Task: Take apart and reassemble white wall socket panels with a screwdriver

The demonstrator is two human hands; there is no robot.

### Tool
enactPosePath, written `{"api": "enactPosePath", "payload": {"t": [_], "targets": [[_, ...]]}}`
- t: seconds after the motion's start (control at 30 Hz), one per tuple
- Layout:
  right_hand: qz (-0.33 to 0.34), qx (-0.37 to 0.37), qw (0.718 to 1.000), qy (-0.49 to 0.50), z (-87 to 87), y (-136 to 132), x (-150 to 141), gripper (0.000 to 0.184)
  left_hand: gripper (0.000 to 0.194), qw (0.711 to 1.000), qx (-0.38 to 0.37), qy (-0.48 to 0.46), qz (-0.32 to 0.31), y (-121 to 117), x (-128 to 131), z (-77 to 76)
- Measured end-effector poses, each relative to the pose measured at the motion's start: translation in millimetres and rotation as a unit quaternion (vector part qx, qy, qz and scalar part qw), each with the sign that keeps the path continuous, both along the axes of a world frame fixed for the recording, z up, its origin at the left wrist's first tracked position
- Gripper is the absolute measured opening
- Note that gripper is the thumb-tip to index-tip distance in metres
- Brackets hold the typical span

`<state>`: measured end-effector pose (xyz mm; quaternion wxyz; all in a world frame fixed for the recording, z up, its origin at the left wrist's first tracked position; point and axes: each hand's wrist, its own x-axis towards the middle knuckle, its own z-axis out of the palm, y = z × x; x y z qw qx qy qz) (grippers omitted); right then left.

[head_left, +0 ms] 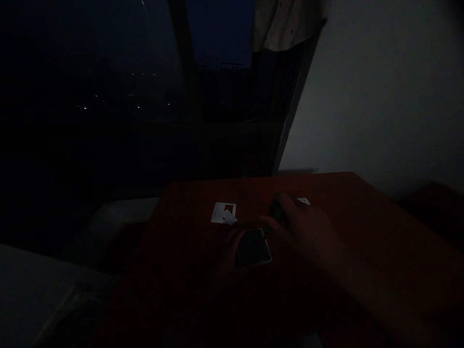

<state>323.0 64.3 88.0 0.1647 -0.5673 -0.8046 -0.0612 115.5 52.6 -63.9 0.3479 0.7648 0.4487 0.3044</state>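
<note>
The scene is very dark. My left hand (232, 251) is wrapped around a deck of cards (253, 249) with a dark face and a pale border, low over the table. Just right of the deck, my right hand (308, 229) is closed, thumb and fingers around a dark greenish card (276, 212). Two pale cards (219, 212) lie overlapping on the table beyond my left hand. Another pale card (304, 200) lies behind my right hand, which partly covers it.
The reddish-brown table (362, 212) has its far edge by a dark window (224, 96). At the right stands a pale wall (377, 96). A cloth curtain (290, 24) hangs at the top. A pale object (311, 340) shows at the bottom edge.
</note>
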Motion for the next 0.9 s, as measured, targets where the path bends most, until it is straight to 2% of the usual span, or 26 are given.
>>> {"api": "enactPosePath", "payload": {"t": [0.13,0.2,0.27,0.3,0.37,0.47,0.53,0.7,0.9], "targets": [[-0.019,-0.016,0.991,0.135,-0.6,-3,16,0.03,0.074,1.0,-0.026,-0.008,0.013,2,-8,3.7],[-0.054,-0.014,0.973,0.226,-6.2,-7,26,0.031,0.06,0.998,-0.029,0.011,0.054,8,-19,10.1],[-0.089,-0.024,0.949,0.301,-16.2,-12,36,0.032,0.044,0.99,-0.014,0.07,0.124,18,-37,19.1],[-0.105,-0.036,0.938,0.327,-22.4,-14,41,0.032,0.041,0.979,-0.013,0.117,0.169,24,-47,24.1],[-0.129,-0.063,0.92,0.366,-35.5,-19,48,0.031,0.041,0.937,-0.031,0.24,0.251,36,-70,33.0],[-0.153,-0.084,0.898,0.404,-51.8,-27,54,0.031,0.043,0.877,-0.054,0.365,0.308,51,-97,40.7],[-0.156,-0.097,0.888,0.422,-58.4,-32,55,0.031,0.042,0.862,-0.065,0.4,0.304,58,-105,41.3],[-0.176,-0.115,0.858,0.468,-62.7,-40,55,0.032,0.035,0.862,-0.069,0.423,0.27,68,-105,36.7],[-0.176,-0.123,0.854,0.474,-66.2,-43,59,0.028,0.025,0.885,-0.074,0.401,0.226,67,-102,37.4]]}}
